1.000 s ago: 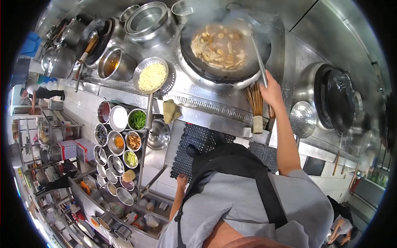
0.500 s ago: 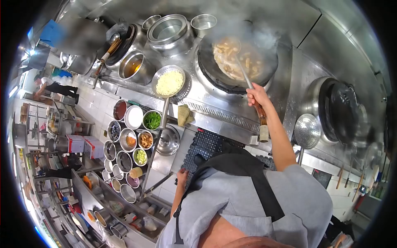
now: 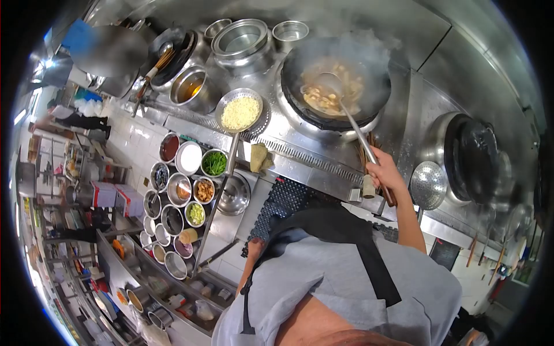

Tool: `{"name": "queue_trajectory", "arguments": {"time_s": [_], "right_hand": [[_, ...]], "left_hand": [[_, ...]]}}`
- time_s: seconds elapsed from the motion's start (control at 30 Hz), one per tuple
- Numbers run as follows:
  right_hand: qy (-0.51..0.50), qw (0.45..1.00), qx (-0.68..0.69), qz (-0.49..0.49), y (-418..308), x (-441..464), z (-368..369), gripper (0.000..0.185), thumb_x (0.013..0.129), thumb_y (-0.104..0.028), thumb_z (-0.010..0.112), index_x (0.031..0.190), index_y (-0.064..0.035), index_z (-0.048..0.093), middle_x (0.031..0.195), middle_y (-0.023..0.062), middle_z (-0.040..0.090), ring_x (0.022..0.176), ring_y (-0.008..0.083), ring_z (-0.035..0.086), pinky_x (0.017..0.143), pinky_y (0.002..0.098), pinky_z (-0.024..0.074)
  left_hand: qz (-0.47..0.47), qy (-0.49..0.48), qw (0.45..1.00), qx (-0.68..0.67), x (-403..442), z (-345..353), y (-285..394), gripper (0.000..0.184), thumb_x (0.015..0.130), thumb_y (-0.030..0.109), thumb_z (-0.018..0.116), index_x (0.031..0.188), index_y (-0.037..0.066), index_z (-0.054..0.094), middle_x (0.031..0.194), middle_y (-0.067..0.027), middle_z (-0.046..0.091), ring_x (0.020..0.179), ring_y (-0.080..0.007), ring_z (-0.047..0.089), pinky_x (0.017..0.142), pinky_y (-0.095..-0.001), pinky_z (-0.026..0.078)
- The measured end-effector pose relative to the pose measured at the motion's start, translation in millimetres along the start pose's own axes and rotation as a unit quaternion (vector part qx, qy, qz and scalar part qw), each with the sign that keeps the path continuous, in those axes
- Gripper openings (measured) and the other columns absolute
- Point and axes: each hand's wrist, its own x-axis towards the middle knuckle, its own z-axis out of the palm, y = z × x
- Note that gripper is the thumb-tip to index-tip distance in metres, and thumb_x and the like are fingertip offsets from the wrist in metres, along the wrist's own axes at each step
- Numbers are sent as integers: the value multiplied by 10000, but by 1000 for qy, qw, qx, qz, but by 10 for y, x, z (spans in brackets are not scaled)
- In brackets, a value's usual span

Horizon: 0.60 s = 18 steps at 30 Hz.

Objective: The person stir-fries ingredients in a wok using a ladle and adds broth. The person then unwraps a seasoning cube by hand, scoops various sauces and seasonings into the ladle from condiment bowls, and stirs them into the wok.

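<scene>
My right hand (image 3: 385, 172) is wrapped round the wooden-ended handle of a long metal ladle (image 3: 355, 124). The ladle's bowl lies among the pieces of food in brownish liquid (image 3: 326, 99) inside a large black wok (image 3: 378, 104). Steam rises from the wok and blurs its far side. Down by my apron, on the left, hangs my left hand (image 3: 255, 248); its fingers are small and partly hidden. A pale brush end (image 3: 368, 187) sticks out beside my right hand at the stove's edge.
A strainer of pale chopped food (image 3: 240, 113) rests left of the wok, near a folded cloth (image 3: 259, 157). Bowls of ingredients (image 3: 173, 219) stand at left. A perforated skimmer (image 3: 429, 184) and second wok (image 3: 476, 155) are at right. Another person (image 3: 78, 117) stands far left.
My right hand has moved right and down toward me, drawing the ladle with it. The ladle's bowl now sits lower in the wok. My left hand has shifted slightly toward my apron.
</scene>
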Motion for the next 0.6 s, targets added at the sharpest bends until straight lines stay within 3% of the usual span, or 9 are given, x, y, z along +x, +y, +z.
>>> {"name": "queue_trajectory", "arguments": {"time_s": [0.03, 0.07, 0.17, 0.23, 0.3, 0.4, 0.47, 0.57, 0.6], "right_hand": [[30, 995, -92, -29, 96, -51, -16, 683, 874, -63, 620, 1515, -1, 393, 767, 100, 654, 571, 235, 645, 539, 386, 535], [154, 891, -325, -277, 460, 18, -51, 763, 857, -89, 634, 1567, -77, 356, 911, 233, 726, 797, 398, 721, 729, 476, 562], [134, 905, -401, 37, -144, -220, 114, 769, 874, -96, 619, 1589, -170, 346, 992, 315, 699, 948, 488, 687, 870, 560, 518], [151, 880, -450, 28, -111, -107, 103, 761, 890, -107, 602, 1595, -210, 333, 956, 316, 699, 920, 497, 678, 880, 581, 512], [133, 855, -501, 30, -191, 16, 135, 700, 904, -132, 583, 1571, -150, 370, 1069, 292, 670, 959, 477, 679, 872, 564, 523], [141, 827, -545, 8, -353, 63, 138, 598, 919, -144, 553, 1506, -91, 455, 1255, 253, 563, 1045, 439, 658, 866, 538, 524], [154, 821, -546, -66, -427, 0, 188, 549, 876, -96, 570, 1422, -63, 523, 1249, 228, 559, 1029, 434, 651, 887, 527, 524], [216, 827, -469, -222, -544, -372, 382, 337, 911, -117, 580, 1237, -58, 641, 1145, 194, 598, 968, 390, 642, 885, 499, 517], [205, 852, -430, -217, -576, -542, 481, 268, 911, -117, 585, 1161, -45, 649, 1112, 188, 605, 964, 388, 640, 879, 493, 515]], "left_hand": [[-14, 10, 999, -38, -29, 34, 51, 91, 894, 78, 689, 935, 9, 647, 763, -36, 652, 653, -133, 629, 544, -268, 495], [-107, 4, 991, 75, -196, 64, 359, 102, 899, 102, 655, 971, 33, 638, 720, -34, 638, 549, -140, 595, 433, -273, 441], [41, -34, 977, 208, -215, 78, 622, 265, 856, 117, 686, 1088, -9, 666, 656, -46, 622, 474, -125, 544, 390, -287, 368], [50, -31, 980, 192, -115, 43, 410, 367, 853, 112, 688, 1179, -51, 654, 656, -55, 631, 475, -125, 545, 396, -287, 366], [-56, 7, 992, 113, -184, 171, 702, 462, 854, 109, 687, 1270, -80, 616, 662, -61, 638, 480, -126, 549, 399, -286, 367], [-55, 17, 994, 95, -248, 224, 879, 410, 865, 107, 678, 1234, -63, 620, 670, -52, 638, 486, -125, 558, 386, -285, 370], [-35, -73, 993, 88, 54, 27, 511, 349, 874, 110, 675, 1188, -34, 628, 701, -48, 648, 499, -125, 572, 374, -283, 380], [-2, -85, 974, 210, -273, 120, 883, 273, 884, 124, 669, 1126, -1, 644, 704, -50, 650, 498, -128, 574, 377, -288, 387], [5, -108, 965, 240, -215, 96, 871, 263, 880, 132, 672, 1109, 3, 652, 705, -56, 655, 508, -136, 582, 393, -296, 399]]}}
